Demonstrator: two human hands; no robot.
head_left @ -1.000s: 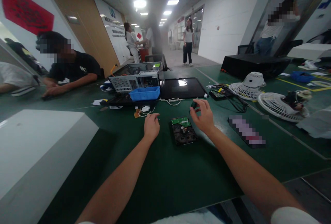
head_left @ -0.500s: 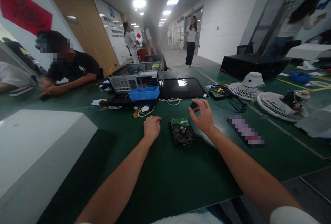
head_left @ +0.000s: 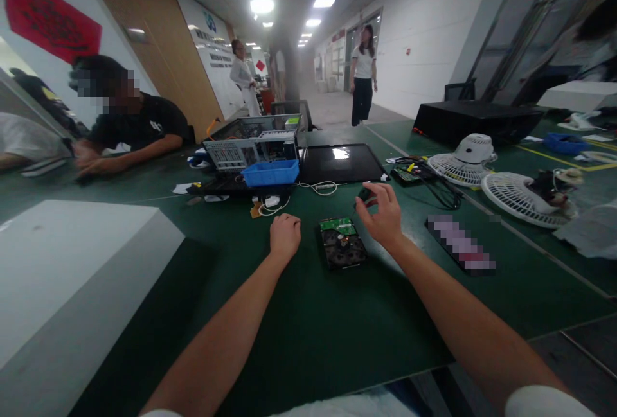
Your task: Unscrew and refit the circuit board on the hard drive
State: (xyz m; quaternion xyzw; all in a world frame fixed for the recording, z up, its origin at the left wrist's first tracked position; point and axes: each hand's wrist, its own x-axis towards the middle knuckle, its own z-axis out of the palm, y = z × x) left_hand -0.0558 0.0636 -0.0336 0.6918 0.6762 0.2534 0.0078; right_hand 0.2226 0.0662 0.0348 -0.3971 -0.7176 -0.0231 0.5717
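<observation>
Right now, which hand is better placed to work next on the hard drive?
Probably the right hand: it is beside the hard drive, holding a small dark object. The left hand is curled, with nothing visible in it.

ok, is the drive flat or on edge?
Flat: the drive lies on the table, broad face up with its green board showing, between the left hand and right hand.

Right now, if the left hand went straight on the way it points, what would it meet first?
The left hand would probably meet the white cable first, just short of the black screen, though the hand's height is unclear.
</observation>
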